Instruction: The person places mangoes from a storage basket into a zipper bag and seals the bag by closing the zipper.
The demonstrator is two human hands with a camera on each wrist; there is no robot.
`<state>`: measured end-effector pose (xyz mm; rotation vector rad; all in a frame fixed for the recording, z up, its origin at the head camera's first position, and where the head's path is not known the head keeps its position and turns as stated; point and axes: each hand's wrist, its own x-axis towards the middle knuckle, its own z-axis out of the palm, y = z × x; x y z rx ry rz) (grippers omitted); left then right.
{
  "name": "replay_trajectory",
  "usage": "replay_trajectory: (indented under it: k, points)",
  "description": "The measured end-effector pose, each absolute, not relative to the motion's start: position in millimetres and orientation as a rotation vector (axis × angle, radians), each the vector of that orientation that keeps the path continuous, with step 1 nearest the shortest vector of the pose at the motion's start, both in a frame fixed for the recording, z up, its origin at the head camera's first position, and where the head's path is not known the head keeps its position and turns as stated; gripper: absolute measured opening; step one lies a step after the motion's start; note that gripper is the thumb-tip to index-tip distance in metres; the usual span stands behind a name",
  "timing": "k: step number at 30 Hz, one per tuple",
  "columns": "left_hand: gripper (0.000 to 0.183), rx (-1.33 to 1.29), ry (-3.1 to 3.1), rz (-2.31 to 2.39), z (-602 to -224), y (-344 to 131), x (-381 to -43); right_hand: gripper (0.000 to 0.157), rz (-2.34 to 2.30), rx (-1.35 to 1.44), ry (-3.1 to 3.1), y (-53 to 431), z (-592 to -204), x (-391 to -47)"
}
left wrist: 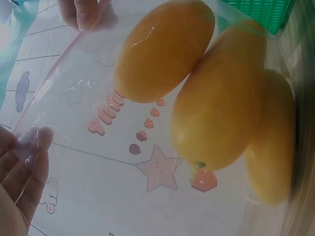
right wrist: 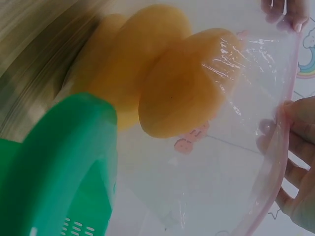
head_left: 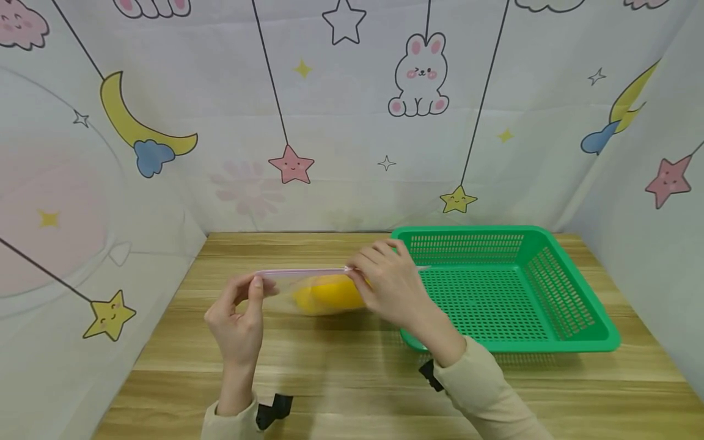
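Note:
A clear zip bag with a pink strip along its top stands on the table, holding yellow mangoes. Three of them show through the plastic in the left wrist view, leaning against one another. My left hand pinches the left end of the bag's top edge between thumb and fingers. Farther right along the same strip, my right hand grips the edge with thumb and bent fingers. In the head view, the right hand hides part of the mangoes and the bag's right side.
A green plastic basket with perforated walls stands on the right of the wooden table, close beside the bag and under my right forearm. Behind the table hangs a white curtain printed with stars, a moon and a rabbit.

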<state>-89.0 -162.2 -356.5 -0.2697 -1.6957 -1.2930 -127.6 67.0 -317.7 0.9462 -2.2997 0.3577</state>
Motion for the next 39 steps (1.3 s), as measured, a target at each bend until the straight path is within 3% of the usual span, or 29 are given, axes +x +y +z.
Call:
replay_trajectory:
  k: [39]
  points:
    - [0.009,-0.255,-1.668,-1.312,-360.0,-164.6,-91.4,0.006,0.383,0.933,-2.27,97.7,-326.3,-131.6]
